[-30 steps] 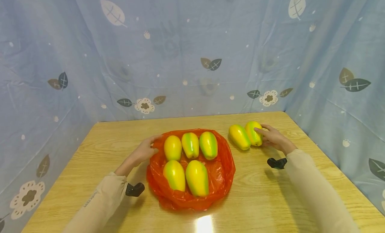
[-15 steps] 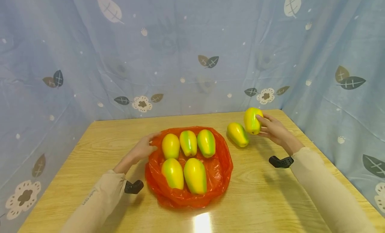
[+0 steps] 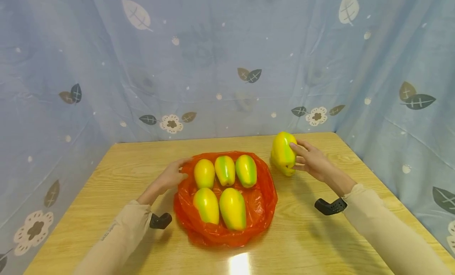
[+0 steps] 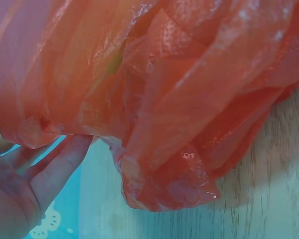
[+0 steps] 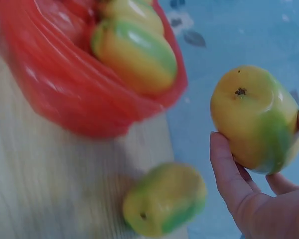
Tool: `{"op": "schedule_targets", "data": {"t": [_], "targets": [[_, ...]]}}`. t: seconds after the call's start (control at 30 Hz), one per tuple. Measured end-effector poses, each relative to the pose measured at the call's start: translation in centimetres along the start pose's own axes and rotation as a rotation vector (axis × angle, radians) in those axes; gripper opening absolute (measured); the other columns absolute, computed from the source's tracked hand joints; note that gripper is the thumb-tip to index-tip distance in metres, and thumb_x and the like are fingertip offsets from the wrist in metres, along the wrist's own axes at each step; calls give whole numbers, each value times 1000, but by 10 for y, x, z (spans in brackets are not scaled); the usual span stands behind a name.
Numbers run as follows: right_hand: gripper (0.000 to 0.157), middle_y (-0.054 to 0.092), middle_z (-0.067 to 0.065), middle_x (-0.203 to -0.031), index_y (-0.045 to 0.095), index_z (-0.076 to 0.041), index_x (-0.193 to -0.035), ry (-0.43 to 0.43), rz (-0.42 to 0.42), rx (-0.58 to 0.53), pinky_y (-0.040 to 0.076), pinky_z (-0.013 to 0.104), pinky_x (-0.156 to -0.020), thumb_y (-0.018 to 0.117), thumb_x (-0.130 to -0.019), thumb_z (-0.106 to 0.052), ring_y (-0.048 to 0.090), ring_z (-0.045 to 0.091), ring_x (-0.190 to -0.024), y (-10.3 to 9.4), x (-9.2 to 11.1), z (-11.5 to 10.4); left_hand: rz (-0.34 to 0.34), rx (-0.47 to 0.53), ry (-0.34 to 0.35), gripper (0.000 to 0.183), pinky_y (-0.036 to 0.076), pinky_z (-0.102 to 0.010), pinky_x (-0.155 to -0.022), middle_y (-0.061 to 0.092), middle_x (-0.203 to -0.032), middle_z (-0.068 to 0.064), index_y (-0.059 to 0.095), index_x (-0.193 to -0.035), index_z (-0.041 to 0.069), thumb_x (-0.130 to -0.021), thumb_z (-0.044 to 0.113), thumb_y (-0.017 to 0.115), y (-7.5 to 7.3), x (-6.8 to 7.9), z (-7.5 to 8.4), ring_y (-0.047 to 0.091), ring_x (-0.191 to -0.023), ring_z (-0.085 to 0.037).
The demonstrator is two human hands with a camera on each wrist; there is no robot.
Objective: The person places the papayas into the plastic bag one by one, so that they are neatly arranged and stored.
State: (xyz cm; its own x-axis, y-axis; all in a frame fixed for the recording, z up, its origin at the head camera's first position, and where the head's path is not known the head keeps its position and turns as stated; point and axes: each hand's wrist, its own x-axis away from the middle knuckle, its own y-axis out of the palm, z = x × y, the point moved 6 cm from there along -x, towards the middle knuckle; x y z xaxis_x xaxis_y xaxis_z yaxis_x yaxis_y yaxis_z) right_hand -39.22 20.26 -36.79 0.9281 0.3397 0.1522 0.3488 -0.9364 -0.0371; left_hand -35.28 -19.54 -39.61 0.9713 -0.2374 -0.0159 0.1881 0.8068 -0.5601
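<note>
My right hand (image 3: 314,160) grips a yellow-green papaya (image 3: 283,146) between thumb and fingers, raised off the table right of the red plastic bag (image 3: 261,202). In the right wrist view, a second papaya (image 5: 164,199) lies on the table below the held one; the head view hides most of it. Several papayas lie inside the wide-mouthed bag, among them a large one (image 3: 232,209) at its front. At the bag's left rim, my left hand (image 3: 170,176) rests with loosely spread fingers touching the plastic. Some of its fingers are hidden behind the bag in the left wrist view.
The bag stands on a wooden table (image 3: 142,156) bordered by a blue leaf-patterned curtain (image 3: 213,70) at the back and sides. Each sleeve carries a black wrist mount, the right one (image 3: 330,206) hanging over the table.
My right hand has lifted one papaya from beside the other and moved it left, so it now covers most of the papaya still lying there. My left hand has stayed at the bag.
</note>
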Motion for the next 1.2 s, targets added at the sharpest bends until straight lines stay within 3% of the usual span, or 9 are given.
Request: {"op": "schedule_targets", "data": {"t": [0.33,0.6,0.87,1.2], "targets": [[75,39,23,-132,6,-5,-152,30,-17,-59,49,44,-89,49,-98,-34,62,20,-96,47,14,16,-8,19,0,59,43,-50,-95,38,-140,-31,37,-139,-10,-82,-11,47,2,3,-1,42,-122,-47],[74,26,26,-145,5,-13,-153,30,-95,-80,46,50,-92,51,-98,-31,56,31,-110,81,25,34,-2,32,3,60,45,-49,-94,37,-140,-32,36,-140,-10,-81,-12,46,1,4,0,42,-122,-47],[71,34,28,-139,13,-17,-153,87,-107,-61,48,45,-91,55,-97,-31,59,27,-103,96,36,51,3,33,3,61,49,-47,-88,36,-140,-33,35,-140,-11,-81,-12,47,0,3,1,46,-118,-48],[71,40,27,-134,16,-15,-152,95,-168,-44,49,42,-90,58,-95,-28,57,25,-106,104,49,63,10,-1,8,59,44,-50,-95,39,-139,-31,38,-139,-10,-81,-11,48,-1,2,-1,44,-121,-47]]}}
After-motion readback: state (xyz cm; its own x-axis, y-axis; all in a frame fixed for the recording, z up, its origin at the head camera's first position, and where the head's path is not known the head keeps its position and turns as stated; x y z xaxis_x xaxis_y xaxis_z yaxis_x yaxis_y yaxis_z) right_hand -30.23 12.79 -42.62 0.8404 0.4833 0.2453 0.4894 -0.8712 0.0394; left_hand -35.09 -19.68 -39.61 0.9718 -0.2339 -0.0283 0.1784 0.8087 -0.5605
